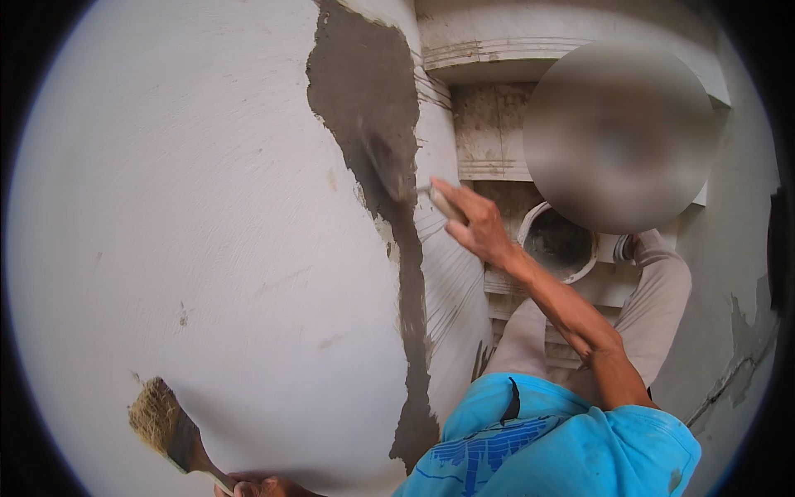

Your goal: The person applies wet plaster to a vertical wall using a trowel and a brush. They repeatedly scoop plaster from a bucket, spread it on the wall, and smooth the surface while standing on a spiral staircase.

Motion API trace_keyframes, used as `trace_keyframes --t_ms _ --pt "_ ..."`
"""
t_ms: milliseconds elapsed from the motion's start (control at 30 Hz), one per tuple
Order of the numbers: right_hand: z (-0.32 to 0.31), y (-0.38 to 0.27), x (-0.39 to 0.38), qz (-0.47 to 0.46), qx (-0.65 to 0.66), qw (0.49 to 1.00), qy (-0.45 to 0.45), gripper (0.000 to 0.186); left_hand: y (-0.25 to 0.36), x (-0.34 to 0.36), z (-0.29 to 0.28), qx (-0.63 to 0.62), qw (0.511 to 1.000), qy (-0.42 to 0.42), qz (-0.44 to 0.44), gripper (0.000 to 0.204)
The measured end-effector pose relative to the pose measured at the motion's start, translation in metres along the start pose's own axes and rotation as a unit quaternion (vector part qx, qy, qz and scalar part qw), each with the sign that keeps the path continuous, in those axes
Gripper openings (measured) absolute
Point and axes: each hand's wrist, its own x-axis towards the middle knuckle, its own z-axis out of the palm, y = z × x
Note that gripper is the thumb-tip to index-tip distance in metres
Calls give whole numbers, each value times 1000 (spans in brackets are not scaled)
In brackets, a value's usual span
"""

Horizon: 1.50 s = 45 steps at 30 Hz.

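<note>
My right hand [479, 225] grips the handle of a trowel [392, 170], whose blade is smeared by motion. The blade lies against a strip of dark grey mortar [364, 79] on the white wall [224, 207]. This strip is broad at the top and narrows into a ragged band running down toward my shirt. At the lower left edge my left hand [263, 487], mostly cut off by the frame, is closed round the handle of a wide brush [170, 424]. Its bristles look caked and point up and left, in front of the wall.
A round bucket [591, 269] with grey mix inside stands on the stairs [493, 157] beyond my right forearm. A blurred disc hides part of the stairs and bucket. My legs straddle lower steps. The grey wall at right has a crack [729, 381] and peeling patches.
</note>
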Motion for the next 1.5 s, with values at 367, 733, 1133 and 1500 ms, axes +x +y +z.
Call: trace_keyframes --t_ms 367,733,1133,1500 --pt "8 -17 -21 22 -7 998 -60 80 14 6 21 -13 997 38 -63 38" --pt "20 -9 32 29 -34 998 36 77 36 20 25 -33 999 -7 -20 36" --pt "-37 6 -61 207 24 977 46 75 174 31 155 -328 880 -319 -127 21" --pt "-27 6 -1 171 38 983 63 74 242 69 336 -158 926 -341 26 12"
